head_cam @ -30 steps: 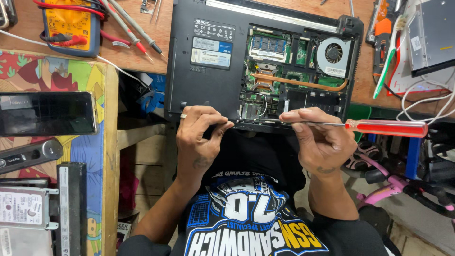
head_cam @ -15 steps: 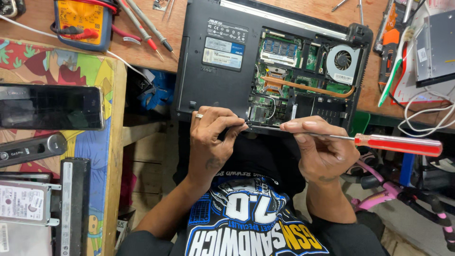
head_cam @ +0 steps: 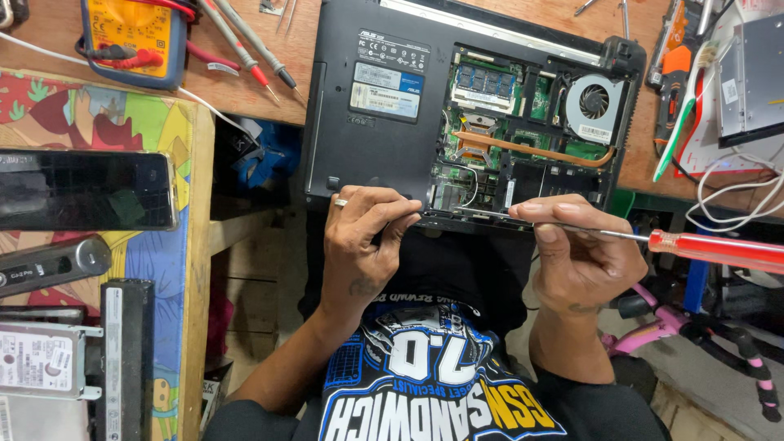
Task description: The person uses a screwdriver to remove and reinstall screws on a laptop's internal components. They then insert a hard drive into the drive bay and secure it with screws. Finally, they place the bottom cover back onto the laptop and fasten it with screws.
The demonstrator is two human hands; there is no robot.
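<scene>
- Laptop [head_cam: 384,122]: black, upside down across the near edge of the wooden bench [head_cam: 245,90], bottom cover off on one side, green circuit boards, a copper heat pipe [head_cam: 531,149] and a round grey fan [head_cam: 594,102] bared in the open bay.
- Two rectangular stickers on the closed half of the base, one white, one blue and pale.
- Left hand [head_cam: 359,245]: curled at the laptop's near edge, thumb and fingertips pinched together on something too small to make out, ring on one finger.
- Right hand [head_cam: 576,253]: closed round the thin steel shaft of a screwdriver [head_cam: 694,245], translucent red handle jutting out to the right, tip resting at the laptop's near edge.
- Yellow multimeter [head_cam: 131,33] in a blue sleeve at the bench's far corner, red and black probes [head_cam: 245,49] beside it.
- Side table with a bright cartoon-print top [head_cam: 163,122] to the left: dark phone [head_cam: 82,189], long black battery pack [head_cam: 126,359], bare hard drive [head_cam: 37,359] with a white label.
- Silver optical drive [head_cam: 751,77] and white cables [head_cam: 735,196] at the right.
</scene>
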